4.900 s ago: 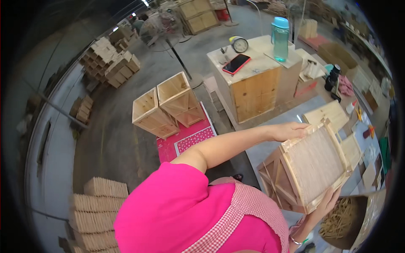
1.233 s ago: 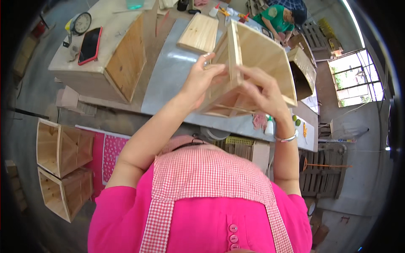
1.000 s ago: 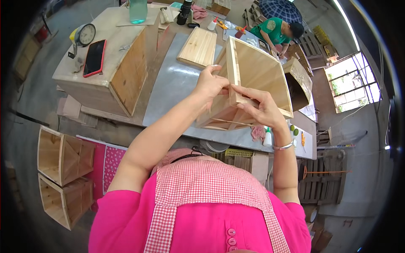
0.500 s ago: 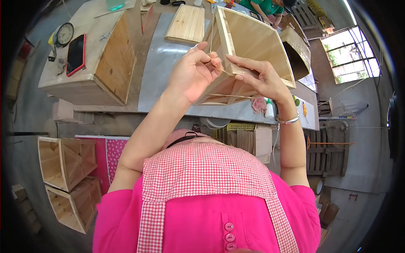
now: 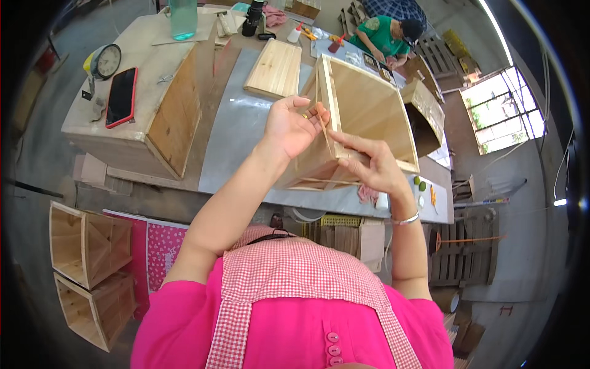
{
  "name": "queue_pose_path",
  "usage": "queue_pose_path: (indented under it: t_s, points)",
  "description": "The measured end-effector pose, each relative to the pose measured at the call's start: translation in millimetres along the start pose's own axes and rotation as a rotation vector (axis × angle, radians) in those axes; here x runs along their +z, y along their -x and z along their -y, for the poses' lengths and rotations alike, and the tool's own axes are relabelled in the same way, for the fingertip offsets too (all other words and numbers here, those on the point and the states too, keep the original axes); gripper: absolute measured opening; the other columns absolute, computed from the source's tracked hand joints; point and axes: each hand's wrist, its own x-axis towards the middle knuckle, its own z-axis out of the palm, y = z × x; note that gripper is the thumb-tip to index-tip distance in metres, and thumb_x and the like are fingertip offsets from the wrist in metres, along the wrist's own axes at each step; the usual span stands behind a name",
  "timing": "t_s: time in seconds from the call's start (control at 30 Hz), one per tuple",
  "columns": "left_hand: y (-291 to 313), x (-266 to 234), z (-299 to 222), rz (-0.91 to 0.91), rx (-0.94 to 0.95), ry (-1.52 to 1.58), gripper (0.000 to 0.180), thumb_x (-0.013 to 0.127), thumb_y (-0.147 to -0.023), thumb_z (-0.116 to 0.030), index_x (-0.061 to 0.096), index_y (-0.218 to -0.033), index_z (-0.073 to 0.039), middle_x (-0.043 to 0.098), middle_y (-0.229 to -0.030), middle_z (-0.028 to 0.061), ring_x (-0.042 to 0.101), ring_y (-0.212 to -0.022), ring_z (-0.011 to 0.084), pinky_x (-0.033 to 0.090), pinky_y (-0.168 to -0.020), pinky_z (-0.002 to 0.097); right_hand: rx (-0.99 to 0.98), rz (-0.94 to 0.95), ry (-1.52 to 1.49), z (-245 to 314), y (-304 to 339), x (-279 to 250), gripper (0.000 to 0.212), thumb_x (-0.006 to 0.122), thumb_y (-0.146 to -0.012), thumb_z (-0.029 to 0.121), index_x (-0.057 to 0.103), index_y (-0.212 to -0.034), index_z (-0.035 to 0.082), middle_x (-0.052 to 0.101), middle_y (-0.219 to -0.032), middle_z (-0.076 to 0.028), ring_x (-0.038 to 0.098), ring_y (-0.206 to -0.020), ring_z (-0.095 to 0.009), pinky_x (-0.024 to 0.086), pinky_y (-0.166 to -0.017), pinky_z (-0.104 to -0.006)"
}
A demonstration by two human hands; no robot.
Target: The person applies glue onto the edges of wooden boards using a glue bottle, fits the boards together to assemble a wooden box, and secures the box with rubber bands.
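An open wooden box (image 5: 372, 104) with a pale rim stands tilted on the table in front of me. My left hand (image 5: 289, 129) is closed at its left edge, thumb and fingers pinching a thin tan rubber band (image 5: 324, 126) drawn along that side. At the near corner of the box, my right hand (image 5: 373, 166) grips the wood between thumb and fingers. The band runs toward this corner; whether the right fingers also press on it cannot be told. Another thin strip (image 5: 329, 181) crosses the box's near side, low down.
Left of the box lies a flat wooden panel (image 5: 275, 67). A large wooden block (image 5: 132, 123) carries a phone (image 5: 121, 98) and a clock (image 5: 109, 61). A co-worker in green (image 5: 381, 40) sits at the far side. Two wooden boxes (image 5: 89, 246) are stacked at lower left.
My view has tilted, so the table's far side shows more. The left hand's band has gone from slanting across to the corner to lying more along the box edge. My right hand stays at the corner.
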Motion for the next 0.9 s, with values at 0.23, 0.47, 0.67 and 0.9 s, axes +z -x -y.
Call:
queue_pose_path:
  t_s: [0.23,0.47,0.67,0.9]
  points:
    - [-71,26,-57,-0.109,0.159,0.17,0.046,0.048,-0.088,-0.001,0.027,-0.128,0.001,0.046,-0.119,0.0284,0.057,-0.102,0.0374,0.054,-0.087,0.0491,0.022,0.032,0.007,8,1,-1,0.049,0.068,-0.087,0.005,0.059,-0.135,0.0,0.069,-0.12,-0.016,0.063,-0.111,-0.016,0.048,-0.097,-0.0304]
    - [-123,41,-89,-0.055,0.126,0.146,0.053,0.046,-0.085,0.003,0.026,-0.135,0.004,0.048,-0.119,0.0269,0.058,-0.088,0.0299,0.05,-0.072,0.0388,-0.008,0.005,0.028,6,2,0,0.049,0.066,-0.087,0.002,0.06,-0.135,0.001,0.071,-0.103,-0.01,0.063,-0.092,-0.012,0.051,-0.085,-0.0269]
    - [-126,37,-103,0.066,0.048,-0.032,0.046,0.049,-0.084,0.002,0.034,-0.126,0.013,0.047,-0.117,0.023,0.055,-0.08,0.0216,0.05,-0.068,0.0317,0.134,0.002,-0.012,17,1,-1,0.051,0.07,-0.082,0.008,0.064,-0.133,0.01,0.072,-0.107,-0.018,0.071,-0.092,-0.027,0.054,-0.085,-0.0334]
    - [-127,34,-91,0.096,-0.069,-0.017,0.049,0.047,-0.086,0.002,0.032,-0.131,0.017,0.05,-0.115,0.0212,0.054,-0.078,0.0187,0.048,-0.068,0.0288,0.009,-0.009,-0.05,9,1,2,0.046,0.066,-0.089,-0.001,0.061,-0.134,0.004,0.07,-0.09,-0.006,0.052,-0.045,-0.005,0.046,-0.042,-0.0204]
